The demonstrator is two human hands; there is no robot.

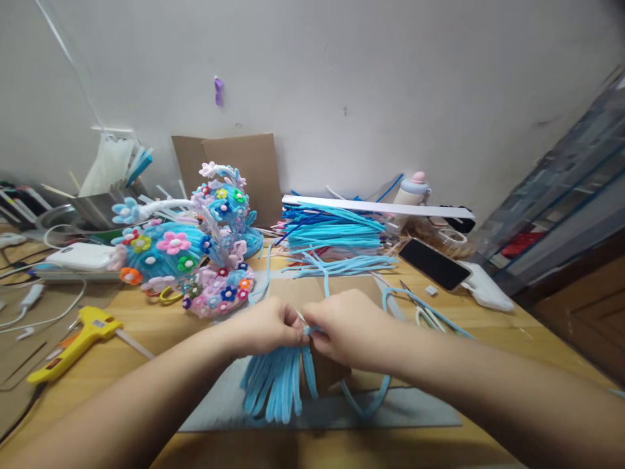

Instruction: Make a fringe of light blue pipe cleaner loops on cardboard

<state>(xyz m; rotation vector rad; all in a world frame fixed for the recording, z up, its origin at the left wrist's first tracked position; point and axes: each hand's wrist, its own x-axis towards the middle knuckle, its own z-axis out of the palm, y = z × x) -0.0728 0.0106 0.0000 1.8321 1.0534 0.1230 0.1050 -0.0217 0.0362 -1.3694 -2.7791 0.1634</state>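
Observation:
My left hand (273, 329) and my right hand (349, 329) meet over the front of the work mat (234, 410), their fingertips pinched close together. Between them is the upper end of a light blue pipe cleaner (308, 374), one strand of which hangs down beneath the fingers. A fan of folded light blue pipe cleaners (273, 384) hangs below my left hand. Behind it lies a piece of brown cardboard (329, 365), partly covered by my right hand. A long blue pipe cleaner (364, 413) loops out on the right. The exact grip of the fingertips is partly hidden.
Finished flower-covered pipe-cleaner pieces (166, 251) stand at the left, near a yellow glue gun (73, 342). A stack of blue pipe cleaners (336, 231) lies at the back. Scissors (427, 312), a phone (434, 264) and a bottle (413, 192) are on the right.

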